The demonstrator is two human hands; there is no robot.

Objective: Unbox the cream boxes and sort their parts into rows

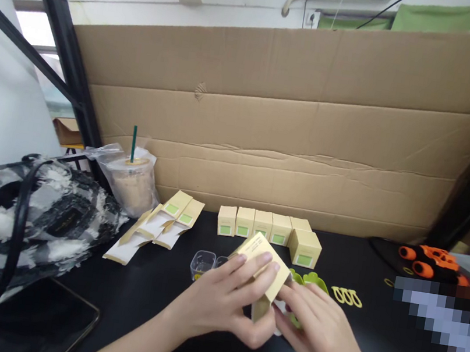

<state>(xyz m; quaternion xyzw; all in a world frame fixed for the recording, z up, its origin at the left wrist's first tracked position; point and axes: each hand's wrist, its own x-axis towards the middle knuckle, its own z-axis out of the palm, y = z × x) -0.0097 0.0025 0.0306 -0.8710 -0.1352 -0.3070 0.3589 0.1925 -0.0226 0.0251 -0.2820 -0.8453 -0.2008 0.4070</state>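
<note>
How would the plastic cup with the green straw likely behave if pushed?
The plastic cup is probably fairly heavy, given the tan drink inside. Its green straw, sticking up well above, might catch and tip it. The loose clear bag around it may crumple or slip.

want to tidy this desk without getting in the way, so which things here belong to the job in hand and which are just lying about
Likely part of the job:
box in the left hand
standing boxes
flattened boxes
probably clear tubs, green pieces, yellow rings

Seemingly just lying about:
iced drink
shaggy bag
</note>
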